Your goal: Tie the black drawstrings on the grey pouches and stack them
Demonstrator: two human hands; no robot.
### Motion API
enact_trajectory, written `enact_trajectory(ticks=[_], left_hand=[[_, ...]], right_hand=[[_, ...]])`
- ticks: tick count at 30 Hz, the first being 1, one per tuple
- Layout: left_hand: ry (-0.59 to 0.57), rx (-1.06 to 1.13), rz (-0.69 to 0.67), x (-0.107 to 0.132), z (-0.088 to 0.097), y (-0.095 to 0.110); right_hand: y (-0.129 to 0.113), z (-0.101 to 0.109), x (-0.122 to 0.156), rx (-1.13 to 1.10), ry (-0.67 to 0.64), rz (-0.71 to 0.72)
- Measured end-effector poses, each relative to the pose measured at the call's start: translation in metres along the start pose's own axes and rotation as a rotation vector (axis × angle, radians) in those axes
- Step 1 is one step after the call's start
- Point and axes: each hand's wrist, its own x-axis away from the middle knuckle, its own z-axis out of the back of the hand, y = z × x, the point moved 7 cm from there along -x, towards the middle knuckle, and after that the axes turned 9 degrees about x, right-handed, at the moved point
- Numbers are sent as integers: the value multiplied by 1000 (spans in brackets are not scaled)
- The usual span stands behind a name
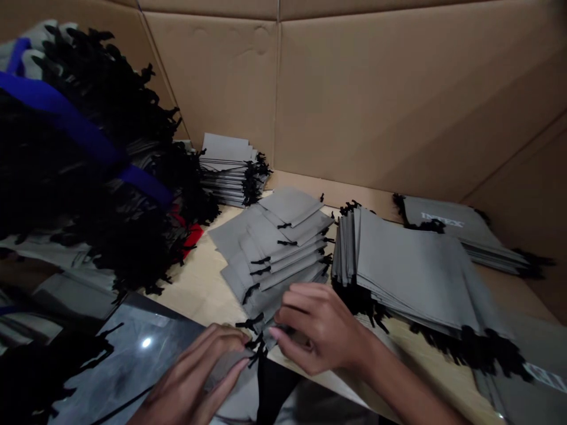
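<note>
Both hands on nearest grey drawstring pouch (243,398) | left hand (195,381) pinching its edge, right hand (319,333) curled, probably pinching too | risk: tug could drag fanned pouch row (274,248) askew

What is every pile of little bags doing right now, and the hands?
gray pouch, flat, under both hands.
left hand, fingers flat on it.
right hand, fingers pinching its corded end.
fanned pouches, overlapping in a row.
tall stack, squared up.
back stack, neat, by cardboard wall.
printed stack, logo up.
bundled heap, strapped in blue.
</note>
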Motion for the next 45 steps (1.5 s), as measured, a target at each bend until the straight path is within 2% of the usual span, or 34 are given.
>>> enact_trajectory(ticks=[3,7,11,16,19,26,31,34,39,45], left_hand=[[-146,31,15,-4,-14,1],[-144,98,65,-9,-14,-1],[-155,318,223,-15,-18,-8],[-43,711,585,-16,-27,-30],[22,825,689,-16,-31,-35],[213,756,696,-28,-25,-35],[204,627,605,-37,-23,-38],[239,583,567,-37,-21,-39],[323,576,564,-34,-21,-36],[296,579,545,-35,-22,-28]], right_hand=[[1,-6,2,-21,-33,-44],[8,-10,6,-30,-85,-127],[10,-6,6,-115,-26,-143],[10,1,5,-255,80,-170],[12,4,4,-306,117,-217],[12,4,0,-383,182,-188],[15,5,0,-355,188,-202],[17,4,1,-338,164,-239],[15,5,1,-303,165,-267],[10,3,4,-210,156,-230]])
